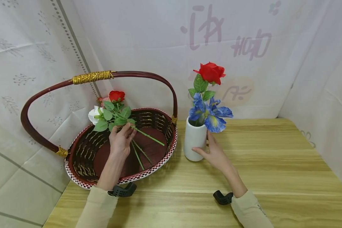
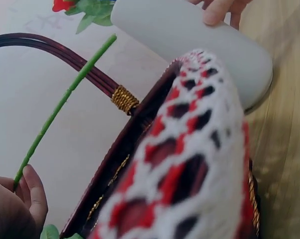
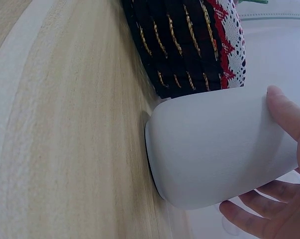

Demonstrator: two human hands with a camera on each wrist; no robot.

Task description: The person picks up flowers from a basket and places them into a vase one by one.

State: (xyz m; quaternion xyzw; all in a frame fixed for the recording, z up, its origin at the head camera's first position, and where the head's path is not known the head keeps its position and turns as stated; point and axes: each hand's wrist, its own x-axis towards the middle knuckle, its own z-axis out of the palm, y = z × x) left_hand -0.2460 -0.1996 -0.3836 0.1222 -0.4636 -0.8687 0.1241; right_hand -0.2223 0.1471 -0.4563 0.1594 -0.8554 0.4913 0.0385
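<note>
My left hand [image 1: 120, 139] is over the basket [image 1: 156, 167], pinching the green stem of a rose; which bloom tops that stem is hidden among leaves. In the left wrist view the stem [image 2: 60, 107] rises slantwise from the fingertips. A white rose [image 1: 94, 114], a red rose [image 1: 117, 95] and a partly covered pink flower [image 1: 103, 101] cluster beyond the hand, and two more stems [image 1: 142, 152] cross the basket's inside. My right hand [image 1: 216, 155] holds the white vase [image 1: 194, 142] between thumb and fingers. From the vase stand a red rose [image 1: 210, 73] and a blue iris [image 1: 215, 117].
The basket's tall handle [image 1: 143, 74], wrapped in gold cord [image 1: 92, 77], arches above the left hand. The vase stands right of the basket on a wooden table [image 1: 262, 152]. Printed cloth [image 1: 148, 41] hangs behind and at both sides.
</note>
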